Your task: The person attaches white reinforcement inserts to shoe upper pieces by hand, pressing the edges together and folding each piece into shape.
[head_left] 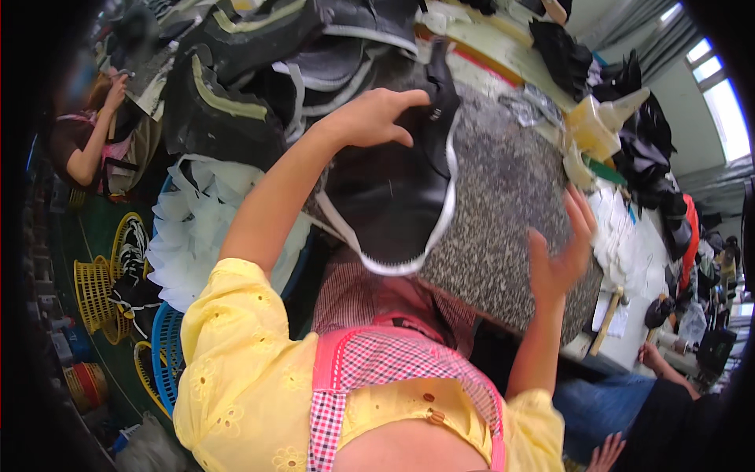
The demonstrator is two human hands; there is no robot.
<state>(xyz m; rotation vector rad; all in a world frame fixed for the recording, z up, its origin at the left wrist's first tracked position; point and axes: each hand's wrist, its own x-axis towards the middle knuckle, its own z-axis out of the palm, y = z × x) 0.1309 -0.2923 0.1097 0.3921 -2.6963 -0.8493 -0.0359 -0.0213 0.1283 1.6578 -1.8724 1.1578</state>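
A black leather-like piece with white edging (385,189) lies at the table's near left edge, its rounded end hanging over toward my apron. It looks like a boot or shoe upper. My left hand (373,118) is over its upper part, thumb and forefinger apart, the fingertip beside a folded black flap (442,110). Whether that fingertip touches the flap I cannot tell. My right hand (562,248) is raised above the right side of the speckled stone tabletop (503,181), slightly blurred. Its fingers are stretched and nothing is in them.
Black pieces with pale strips (228,94) are heaped at the far left. White sheets (197,228) fill a blue basket beside my left arm. At right stand a yellowish container with a nozzle (598,126) and a mallet (607,322). People sit on both sides; yellow baskets (94,295) stand left.
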